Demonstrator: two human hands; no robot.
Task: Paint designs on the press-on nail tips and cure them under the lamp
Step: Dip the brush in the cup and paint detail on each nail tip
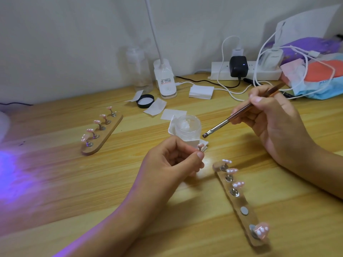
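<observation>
My left hand (174, 162) pinches a small nail tip on its stand (200, 146) between thumb and fingers, just in front of an open clear jar (188, 129). In my right hand (274, 125) a nail brush (239, 115) is gripped, its tip pointing down-left beside the jar, a little apart from the held tip. A wooden holder strip (241, 204) at the lower right carries several pink nail tips with white dots and one bare magnet (244, 210). A second holder strip (104, 134) with several pink tips lies at the left.
Purple light (11, 175) falls on the table at the left edge. A black jar lid (145, 101), white wipes (173, 114), a clip desk lamp (166, 80), a clear bottle (139, 67), a power strip (245, 71) with cables and bags (319, 71) crowd the back.
</observation>
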